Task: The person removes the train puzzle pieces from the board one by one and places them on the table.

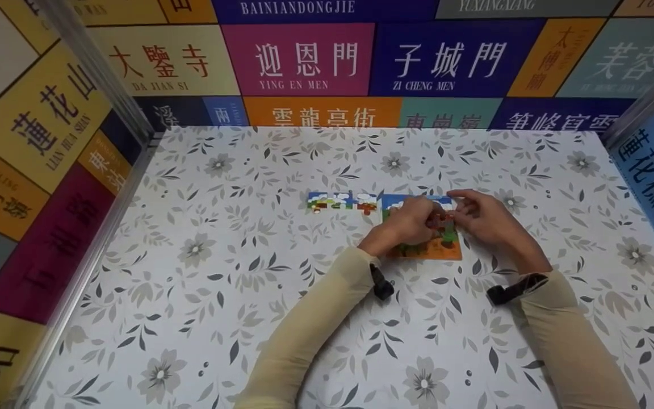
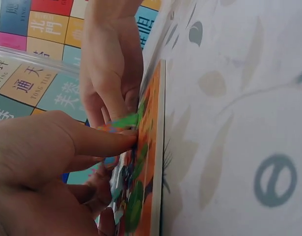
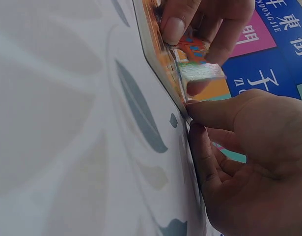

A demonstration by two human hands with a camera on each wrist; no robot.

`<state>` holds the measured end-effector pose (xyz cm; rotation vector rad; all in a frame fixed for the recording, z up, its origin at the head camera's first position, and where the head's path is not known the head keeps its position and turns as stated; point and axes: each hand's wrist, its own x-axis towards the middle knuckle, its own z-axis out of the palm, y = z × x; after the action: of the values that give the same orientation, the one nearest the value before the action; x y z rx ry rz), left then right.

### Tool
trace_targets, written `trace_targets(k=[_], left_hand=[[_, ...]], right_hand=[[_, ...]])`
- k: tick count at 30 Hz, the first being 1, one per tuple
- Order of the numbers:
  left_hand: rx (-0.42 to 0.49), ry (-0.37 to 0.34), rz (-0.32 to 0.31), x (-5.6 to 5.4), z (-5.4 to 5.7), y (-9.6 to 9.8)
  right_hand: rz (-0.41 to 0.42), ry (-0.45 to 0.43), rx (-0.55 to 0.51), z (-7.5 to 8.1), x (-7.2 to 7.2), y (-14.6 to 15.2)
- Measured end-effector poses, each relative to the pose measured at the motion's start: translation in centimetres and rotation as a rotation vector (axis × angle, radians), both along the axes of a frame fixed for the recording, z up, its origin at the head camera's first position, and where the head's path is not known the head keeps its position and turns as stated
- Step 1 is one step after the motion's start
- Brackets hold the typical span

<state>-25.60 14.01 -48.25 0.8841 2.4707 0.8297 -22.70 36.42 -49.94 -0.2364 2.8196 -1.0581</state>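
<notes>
White bench (image 1: 134,326) with a grey leaf-and-flower print
Behind it — a magenta rectangular panel (image 1: 298,67) lettered YING EN MEN, left of a dark-blue rectangular panel (image 1: 446,67) lettered ZI CHENG MEN.

Jigsaw pieces (image 1: 339,199) beside colourful board (image 1: 429,253)

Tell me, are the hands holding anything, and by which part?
The left hand pinches a puzzle piece near its reddish end; the green end sticks out. The right hand touches the edge of the puzzle board; I can't tell if it grips.

Two hands (image 1: 409,221) (image 1: 485,218) (one pair), one puzzle board (image 1: 437,251)
</notes>
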Motion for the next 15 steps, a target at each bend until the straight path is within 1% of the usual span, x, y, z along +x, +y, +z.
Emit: trace_targets(k=[1,7,11,15], left_hand=[[0.002,-0.005,-0.001,0.0,0.0,0.0],[0.069,-0.010,-0.077,-0.3,-0.1,-0.7],[0.107,0.018,-0.151,-0.7,0.0,-1.5],[0.130,0.062,-0.204,-0.9,0.0,-2.0]], right_hand=[[-0.002,0.004,0.004,0.0,0.0,0.0],[-0.008,-0.002,-0.004,-0.1,0.0,0.1],[-0.012,-0.003,-0.001,-0.2,0.0,0.2],[-0.005,-0.009,-0.001,-0.1,0.0,0.2]])
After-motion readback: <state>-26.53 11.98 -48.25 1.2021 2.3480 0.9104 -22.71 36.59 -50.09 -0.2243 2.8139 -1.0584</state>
